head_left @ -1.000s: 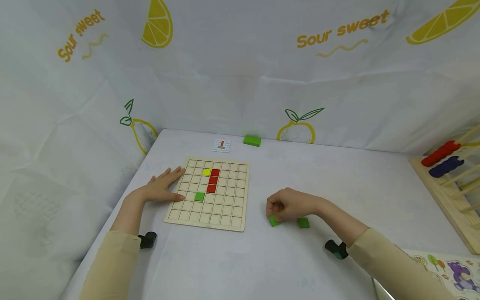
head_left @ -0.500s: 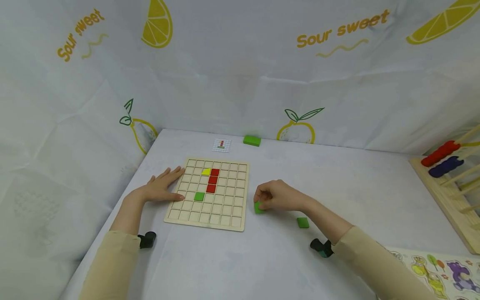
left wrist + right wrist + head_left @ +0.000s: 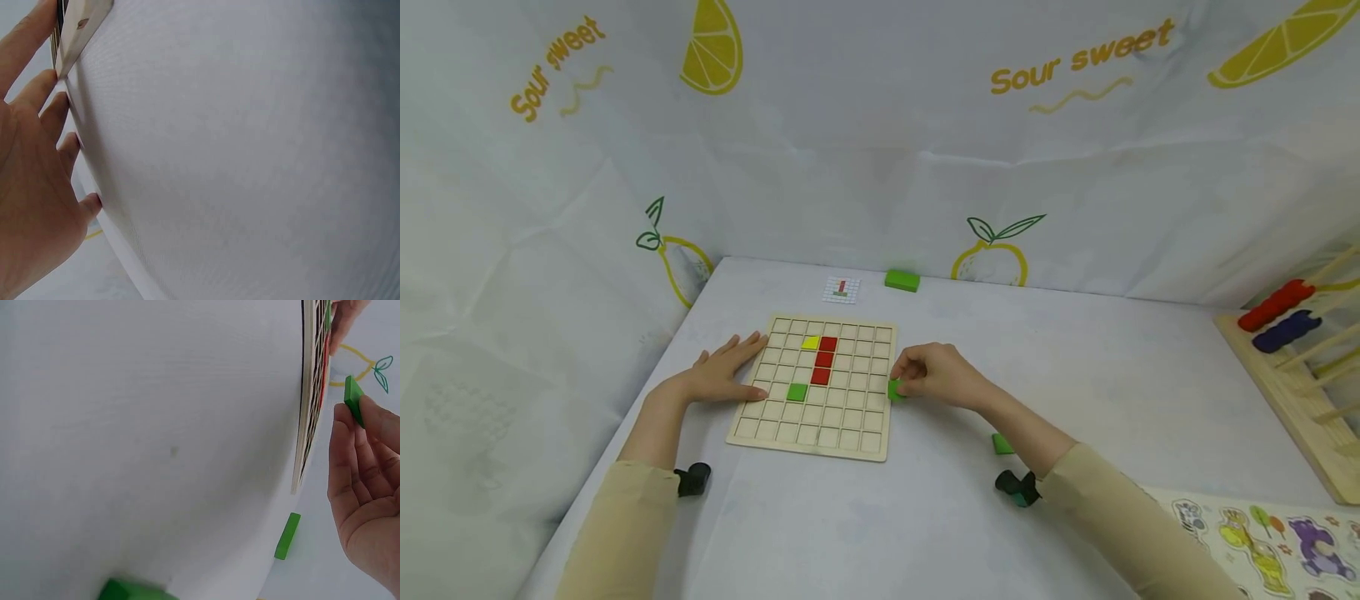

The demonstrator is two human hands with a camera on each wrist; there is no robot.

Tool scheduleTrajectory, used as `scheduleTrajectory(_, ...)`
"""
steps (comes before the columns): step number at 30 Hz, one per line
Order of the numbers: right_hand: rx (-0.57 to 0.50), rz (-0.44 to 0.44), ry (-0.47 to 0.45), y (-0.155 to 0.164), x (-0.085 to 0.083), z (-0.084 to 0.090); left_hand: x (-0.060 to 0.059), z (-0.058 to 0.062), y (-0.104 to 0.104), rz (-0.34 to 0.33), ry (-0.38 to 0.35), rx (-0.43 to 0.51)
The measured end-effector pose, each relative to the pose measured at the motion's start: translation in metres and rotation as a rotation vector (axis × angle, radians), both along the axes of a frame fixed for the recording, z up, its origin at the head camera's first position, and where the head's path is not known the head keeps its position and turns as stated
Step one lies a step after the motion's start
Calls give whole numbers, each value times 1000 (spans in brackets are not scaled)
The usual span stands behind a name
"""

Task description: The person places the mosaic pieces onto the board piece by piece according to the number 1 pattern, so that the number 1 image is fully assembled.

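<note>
A wooden grid board [image 3: 850, 421] lies on the table with a column of red square tiles [image 3: 823, 359], a yellow piece [image 3: 810, 342] at the column's upper left and a green tile [image 3: 797, 392] at its lower left. My left hand [image 3: 718, 373] rests at the board's left edge, fingers straight, thumb on the grid. At the board's right edge my right hand [image 3: 936, 375] pinches a green square tile [image 3: 352, 400] between thumb and fingers. In the right wrist view this tile is held tilted, off the table. Another green tile [image 3: 1002, 443] lies beside the right forearm, partly hidden by it.
Behind the board lie a small printed pattern card [image 3: 842, 290] and a green block [image 3: 902, 280]. A wooden bead frame [image 3: 1292, 400] with red and blue beads stands at the right. An animal picture board [image 3: 1262, 542] lies front right, partly under the right sleeve.
My right hand has moved left and away from me, carrying the green tile from the table to the board's right edge. The left hand has stayed in place.
</note>
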State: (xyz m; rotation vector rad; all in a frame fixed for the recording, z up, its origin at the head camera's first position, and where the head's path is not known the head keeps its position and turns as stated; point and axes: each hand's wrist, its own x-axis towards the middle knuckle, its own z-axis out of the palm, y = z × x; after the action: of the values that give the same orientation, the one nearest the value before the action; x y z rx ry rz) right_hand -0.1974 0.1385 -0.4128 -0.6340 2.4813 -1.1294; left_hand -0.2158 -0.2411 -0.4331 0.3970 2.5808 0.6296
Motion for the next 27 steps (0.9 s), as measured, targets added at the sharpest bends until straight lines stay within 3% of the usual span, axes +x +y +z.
scheduleTrajectory(27,-131,-172,0,-72,-5,-11,-1,0,-1,-9,5,5)
